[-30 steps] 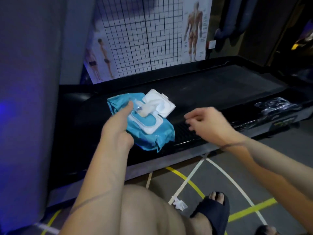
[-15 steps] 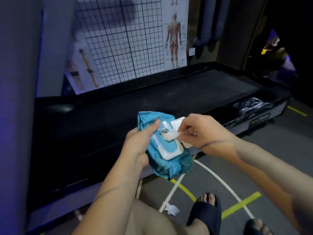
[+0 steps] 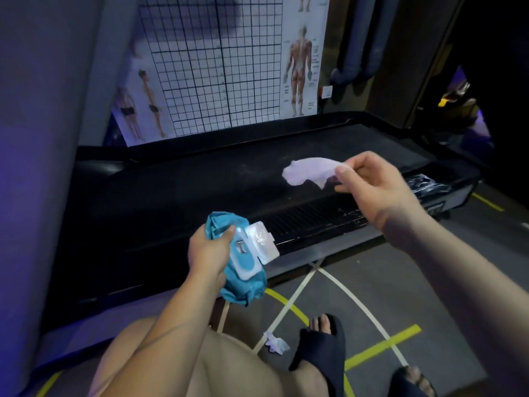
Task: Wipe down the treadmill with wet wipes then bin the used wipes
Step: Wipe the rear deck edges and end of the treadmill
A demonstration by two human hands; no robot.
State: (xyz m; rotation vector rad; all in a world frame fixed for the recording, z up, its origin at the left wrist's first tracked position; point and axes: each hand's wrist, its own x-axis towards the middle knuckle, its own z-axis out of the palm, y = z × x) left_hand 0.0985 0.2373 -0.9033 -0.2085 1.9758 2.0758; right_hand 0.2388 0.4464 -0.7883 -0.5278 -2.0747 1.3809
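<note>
The left hand grips a teal wet wipes pack in the air over the near edge of the treadmill. Its fingers curl behind the crumpled wrapper and the thumb presses on the front beside the white dispenser, whose lid stands flipped open toward the right. The right hand is raised over the black belt, well apart from the pack; its thumb and forefinger pinch one corner of a white wet wipe, which hangs loose and partly unfolded to the left of the hand. On the grey floor, marked with yellow and white lines, a crumpled white wipe lies just beside a foot in a dark slipper. A grid chart hangs on the wall behind the treadmill
</note>
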